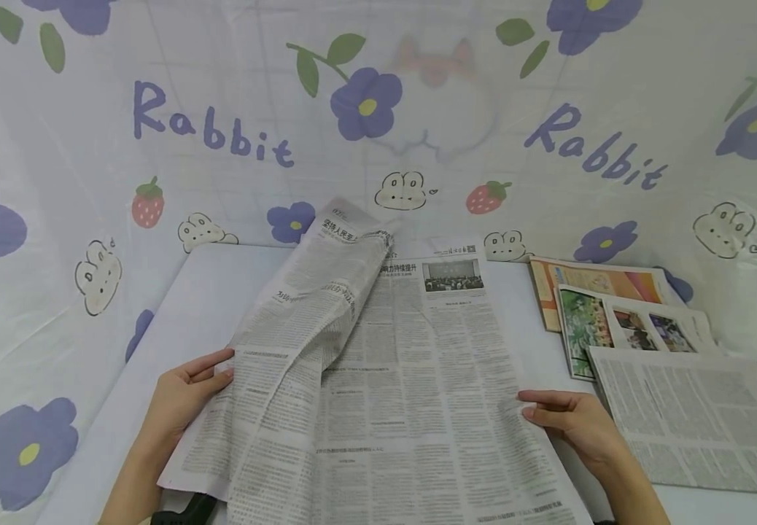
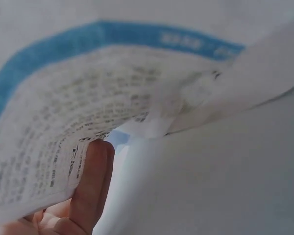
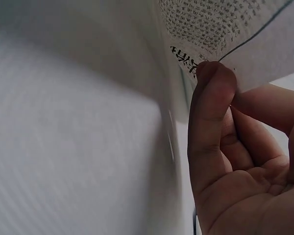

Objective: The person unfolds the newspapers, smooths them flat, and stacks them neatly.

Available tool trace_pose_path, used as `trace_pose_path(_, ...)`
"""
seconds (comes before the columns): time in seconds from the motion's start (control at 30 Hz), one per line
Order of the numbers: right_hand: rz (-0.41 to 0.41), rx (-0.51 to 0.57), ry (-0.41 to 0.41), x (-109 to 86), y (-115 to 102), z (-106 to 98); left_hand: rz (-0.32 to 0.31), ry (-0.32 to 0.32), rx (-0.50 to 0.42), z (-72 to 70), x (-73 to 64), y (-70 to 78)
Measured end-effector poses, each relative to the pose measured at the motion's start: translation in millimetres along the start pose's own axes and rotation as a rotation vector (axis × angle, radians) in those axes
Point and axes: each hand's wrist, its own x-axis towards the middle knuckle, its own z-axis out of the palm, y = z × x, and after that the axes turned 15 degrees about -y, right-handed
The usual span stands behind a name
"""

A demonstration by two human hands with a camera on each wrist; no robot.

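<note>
A large printed newspaper point(image 1: 411, 394) spreads between both hands, its left leaf folded over in a loose, creased flap with the top corner raised. My left hand point(image 1: 188, 390) pinches the paper's left edge between thumb and fingers. In the left wrist view, the fingers point(image 2: 93, 181) lie against the underside of a curved sheet point(image 2: 98, 98) with a blue band. At the opposite edge, my right hand point(image 1: 575, 423) pinches the paper too. The right wrist view shows fingertips point(image 3: 215, 81) gripping a printed corner point(image 3: 264, 58).
On the right of the white table point(image 1: 201, 292) lie a grey newsprint stack point(image 1: 693, 415), a colourful magazine point(image 1: 628, 324) and an orange-edged paper point(image 1: 608, 277), overlapping. A patterned curtain point(image 1: 247, 73) hangs behind. A dark object point(image 1: 188, 510) shows at the bottom left, partly under the newspaper.
</note>
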Motion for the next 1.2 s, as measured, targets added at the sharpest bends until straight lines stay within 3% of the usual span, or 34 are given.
trace_pose_path(0.4, 0.01, -0.033, 0.051, -2.8, 0, -10, -0.002, 0.119, -0.018, -19.0, -3.4, -0.8)
trace_pose_path(0.57, 0.011, -0.019, 0.062, -3.3, 0, -13, 0.01, 0.109, -0.103, -22.7, -3.7, -2.2)
trace_pose_path(0.77, 0.016, -0.014, 0.046, -6.7, 0, -20, 0.007, 0.099, -0.126, -25.3, -3.4, -2.6)
trace_pose_path(1.0, 0.009, -0.069, 0.044, -10.5, 0, -36, -0.002, 0.084, -0.049, -27.6, -3.7, -0.2)
trace_pose_path(1.1, 0.005, -0.097, 0.041, -13.2, 0, -45, 0.01, 0.049, 0.006, -33.4, -4.5, -0.8)
trace_pose_path(1.2, -0.004, -0.162, -0.018, -18.6, -2, -59, 0.031, -0.015, 0.021, -42.5, -6.5, -1.5)
